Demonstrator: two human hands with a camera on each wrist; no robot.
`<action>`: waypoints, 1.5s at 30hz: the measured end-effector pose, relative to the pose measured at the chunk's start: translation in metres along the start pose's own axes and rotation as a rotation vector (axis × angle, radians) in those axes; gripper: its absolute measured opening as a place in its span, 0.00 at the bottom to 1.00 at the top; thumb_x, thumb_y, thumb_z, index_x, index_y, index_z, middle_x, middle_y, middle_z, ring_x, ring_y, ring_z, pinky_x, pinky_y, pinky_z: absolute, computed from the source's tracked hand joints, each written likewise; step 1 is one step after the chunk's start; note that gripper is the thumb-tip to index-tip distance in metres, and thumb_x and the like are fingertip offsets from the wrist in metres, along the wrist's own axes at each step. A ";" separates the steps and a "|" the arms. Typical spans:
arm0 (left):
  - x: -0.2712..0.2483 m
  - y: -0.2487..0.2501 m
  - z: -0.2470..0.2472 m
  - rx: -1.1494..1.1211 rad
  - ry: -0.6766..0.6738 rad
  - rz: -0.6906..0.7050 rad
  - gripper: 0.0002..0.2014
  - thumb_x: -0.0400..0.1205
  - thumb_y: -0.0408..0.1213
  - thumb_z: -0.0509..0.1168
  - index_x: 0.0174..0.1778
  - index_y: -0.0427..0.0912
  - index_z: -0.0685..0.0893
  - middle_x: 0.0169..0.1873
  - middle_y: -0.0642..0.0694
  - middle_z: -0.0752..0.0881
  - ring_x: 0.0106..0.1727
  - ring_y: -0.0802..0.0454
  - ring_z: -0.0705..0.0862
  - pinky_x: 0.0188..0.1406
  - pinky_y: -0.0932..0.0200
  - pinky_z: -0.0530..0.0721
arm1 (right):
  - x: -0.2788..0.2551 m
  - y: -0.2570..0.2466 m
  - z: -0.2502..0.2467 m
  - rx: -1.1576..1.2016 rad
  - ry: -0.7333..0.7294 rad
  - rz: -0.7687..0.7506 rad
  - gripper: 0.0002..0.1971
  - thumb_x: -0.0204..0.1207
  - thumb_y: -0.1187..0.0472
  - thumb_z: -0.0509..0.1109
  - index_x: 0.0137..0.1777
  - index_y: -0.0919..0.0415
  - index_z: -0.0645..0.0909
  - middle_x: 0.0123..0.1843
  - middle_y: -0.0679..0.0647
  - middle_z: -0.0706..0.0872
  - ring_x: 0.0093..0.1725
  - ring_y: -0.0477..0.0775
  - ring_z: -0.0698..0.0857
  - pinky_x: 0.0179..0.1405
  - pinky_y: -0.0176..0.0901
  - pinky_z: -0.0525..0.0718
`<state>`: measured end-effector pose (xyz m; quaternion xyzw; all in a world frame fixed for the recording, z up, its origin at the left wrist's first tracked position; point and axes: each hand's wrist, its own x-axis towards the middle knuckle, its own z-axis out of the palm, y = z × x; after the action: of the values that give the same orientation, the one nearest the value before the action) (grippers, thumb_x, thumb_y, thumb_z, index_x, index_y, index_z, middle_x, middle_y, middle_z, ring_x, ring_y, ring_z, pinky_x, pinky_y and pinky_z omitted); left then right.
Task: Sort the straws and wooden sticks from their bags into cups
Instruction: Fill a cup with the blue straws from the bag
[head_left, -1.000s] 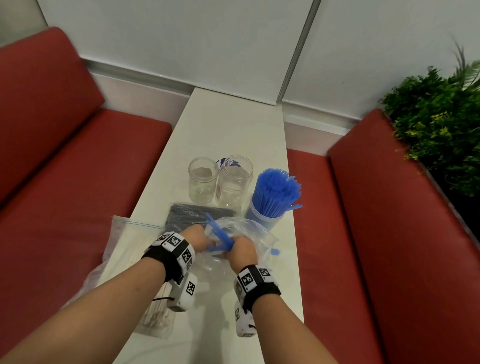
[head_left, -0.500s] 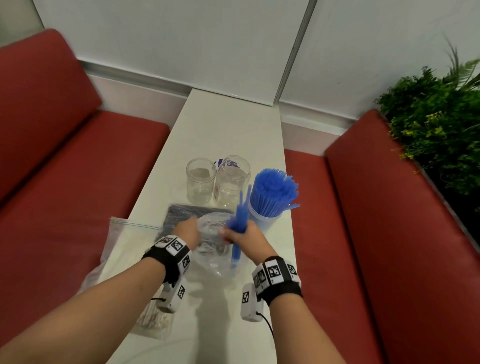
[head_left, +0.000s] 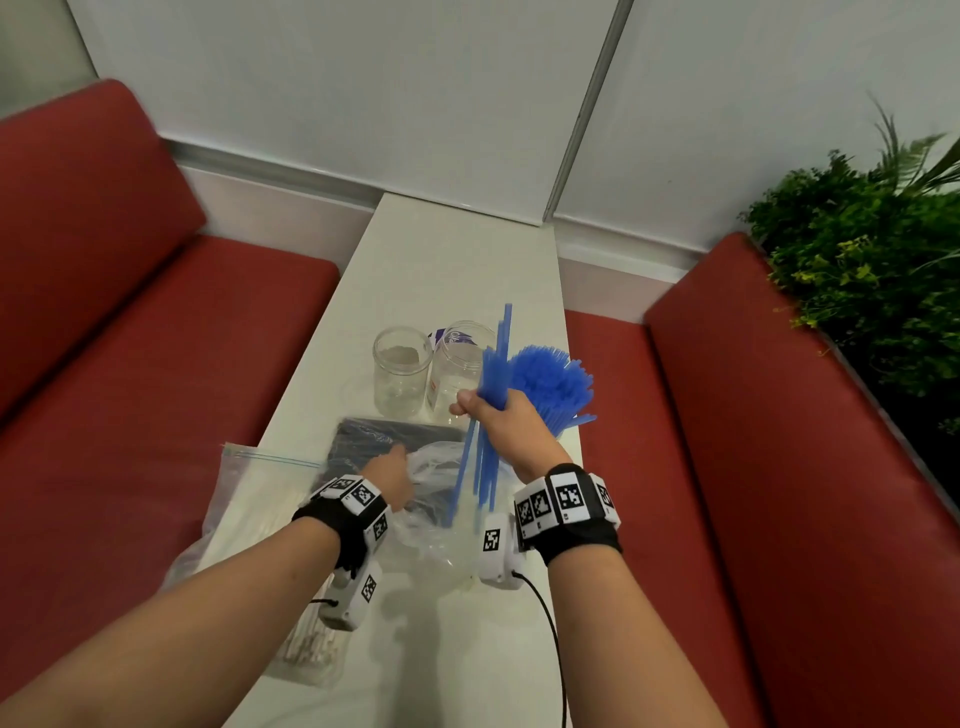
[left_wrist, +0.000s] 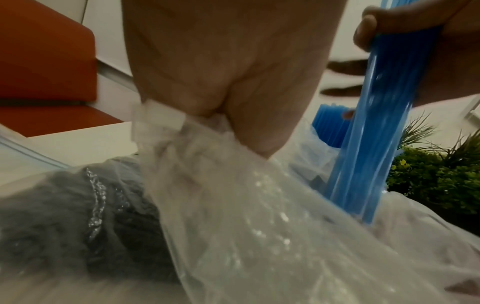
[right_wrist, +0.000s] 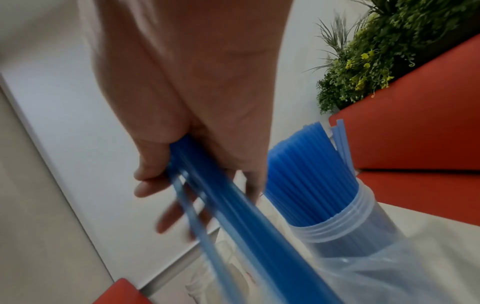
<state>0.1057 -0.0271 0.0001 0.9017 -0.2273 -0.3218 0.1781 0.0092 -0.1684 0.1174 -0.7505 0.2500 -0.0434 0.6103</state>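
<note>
Lifting a small bundle of thin blue plastic straws (head_left: 492, 395) clear of the crumpled clear plastic bag (head_left: 436, 525); judged to be the step in hand, with the cup drop-off next. Taking the straw-packed clear plastic cup (right_wrist: 345, 222) as the landmark: nearest the wearer and on the cup's near-left, left hand (head_left: 387, 475) clenched on the bag's gathered mouth, pinning it to the narrow white table (head_left: 452, 260); best kept low and firm so the film does not rise with the straws. Above the bag and just left of the cup, right hand (head_left: 506, 431) wrapped round the bundle's middle, thumb across it, lower tips splayed and seemingly not yet out of the bag's opening; worth squeezing tighter and raising straight up before swinging right. Cup already crowded, so likely needing a steep, tips-first entry into a gap. Left of the cup, flat dark bag (head_left: 384, 441) under the clear one, and further left a zip bag of pale wooden sticks (head_left: 260, 514), untouched. Beyond, two empty clear jars (head_left: 402, 371) left of the cup; risk of knocking them on the swing.
</note>
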 end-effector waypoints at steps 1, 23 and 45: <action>0.000 -0.001 0.001 -0.036 0.011 0.018 0.31 0.82 0.37 0.64 0.81 0.39 0.62 0.69 0.34 0.80 0.69 0.37 0.80 0.66 0.49 0.79 | -0.001 -0.005 0.001 0.085 0.004 -0.026 0.11 0.89 0.58 0.68 0.51 0.64 0.88 0.49 0.56 0.93 0.53 0.53 0.90 0.63 0.50 0.86; -0.038 0.061 -0.043 -1.900 -0.574 -0.137 0.18 0.83 0.36 0.62 0.60 0.23 0.82 0.50 0.28 0.87 0.49 0.33 0.88 0.60 0.38 0.85 | -0.027 -0.087 0.003 0.397 0.263 -0.417 0.08 0.81 0.69 0.76 0.47 0.64 0.77 0.35 0.56 0.82 0.35 0.51 0.82 0.40 0.40 0.84; -0.039 0.045 -0.002 -1.704 -0.808 -0.296 0.29 0.88 0.54 0.52 0.68 0.34 0.82 0.62 0.34 0.86 0.65 0.36 0.84 0.70 0.35 0.77 | -0.019 -0.095 -0.015 0.329 0.299 -0.506 0.08 0.84 0.63 0.75 0.50 0.65 0.77 0.34 0.54 0.79 0.32 0.48 0.78 0.37 0.37 0.81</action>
<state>0.0668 -0.0439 0.0424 0.3091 0.1555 -0.6856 0.6405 0.0175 -0.1608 0.2153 -0.6655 0.1324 -0.3430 0.6496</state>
